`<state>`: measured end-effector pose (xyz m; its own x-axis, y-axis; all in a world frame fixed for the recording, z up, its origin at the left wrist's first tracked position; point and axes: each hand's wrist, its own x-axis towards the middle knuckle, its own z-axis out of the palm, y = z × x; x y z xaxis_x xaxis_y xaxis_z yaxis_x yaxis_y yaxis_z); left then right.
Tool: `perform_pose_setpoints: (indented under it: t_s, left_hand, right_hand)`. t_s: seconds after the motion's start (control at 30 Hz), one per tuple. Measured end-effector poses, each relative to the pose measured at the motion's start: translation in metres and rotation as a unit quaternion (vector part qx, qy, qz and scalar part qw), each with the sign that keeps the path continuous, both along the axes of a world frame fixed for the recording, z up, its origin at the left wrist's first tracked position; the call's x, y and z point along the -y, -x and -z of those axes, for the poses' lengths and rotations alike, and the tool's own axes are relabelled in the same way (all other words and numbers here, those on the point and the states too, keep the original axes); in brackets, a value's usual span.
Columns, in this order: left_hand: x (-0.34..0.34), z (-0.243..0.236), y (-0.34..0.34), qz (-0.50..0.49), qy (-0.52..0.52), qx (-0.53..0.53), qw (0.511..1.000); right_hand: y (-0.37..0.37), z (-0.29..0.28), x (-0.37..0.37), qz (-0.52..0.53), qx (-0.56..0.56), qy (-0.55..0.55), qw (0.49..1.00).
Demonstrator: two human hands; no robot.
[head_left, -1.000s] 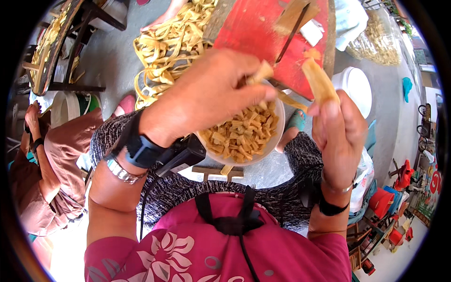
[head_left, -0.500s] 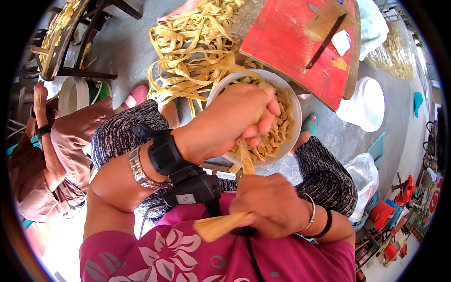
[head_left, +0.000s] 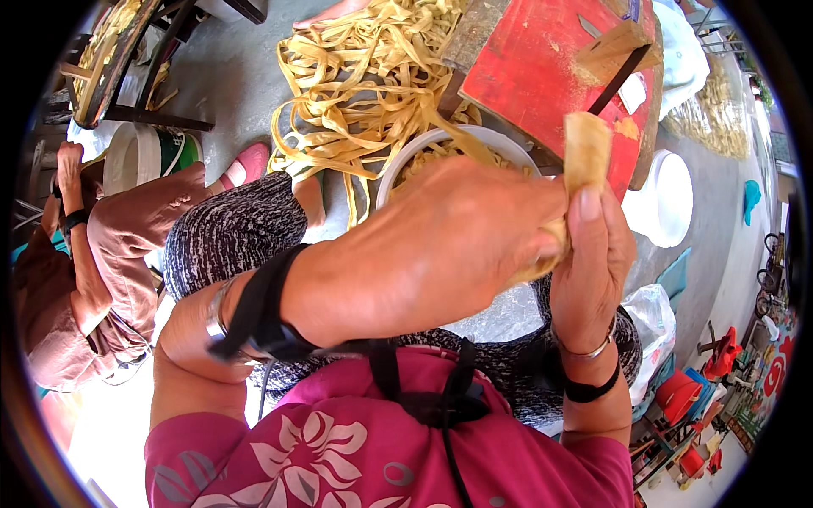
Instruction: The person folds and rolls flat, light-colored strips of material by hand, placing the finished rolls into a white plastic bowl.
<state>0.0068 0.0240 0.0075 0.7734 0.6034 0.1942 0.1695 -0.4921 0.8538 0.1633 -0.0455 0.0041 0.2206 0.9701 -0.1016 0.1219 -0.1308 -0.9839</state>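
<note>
In front of my chest both hands hold a long, flat yellowish-tan strip. My right hand is closed on it, with the thumb pressed along its face and one end sticking up above. My left hand grips the same strip beside the right, fingers curled round it; part of the strip is hidden behind the hand. Below and beyond my left hand stands a white bucket holding short cut pieces of the strip, mostly covered by that hand. Long strips lie heaped on the floor behind the bucket.
A red board beyond the bucket carries a wooden block with a dark upright blade. A white tub and a plastic bag are on the right. At left, another person sits near a bucket.
My right hand has risen from near my chest to beside the left hand, its strip end now pointing up. My left hand has shifted right and upward, away from over the bucket's middle.
</note>
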Motion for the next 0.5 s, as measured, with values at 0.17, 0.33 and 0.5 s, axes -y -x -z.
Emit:
perform_pose_setpoints:
  t_s: [0.17,0.33,0.5]
  left_hand:
    - [0.007,0.004,-0.002,-0.07,-0.227,0.071,0.969]
    - [0.006,0.004,0.001,-0.057,-0.211,0.04,0.975]
    - [-0.001,0.006,-0.001,-0.059,-0.13,0.069,0.987]
  right_hand:
    - [-0.004,0.007,-0.001,-0.041,-0.052,0.022,0.998]
    - [-0.012,0.0,-0.002,-0.11,-0.037,0.058,0.992]
    - [-0.02,0.004,0.003,-0.137,0.026,0.028,0.99]
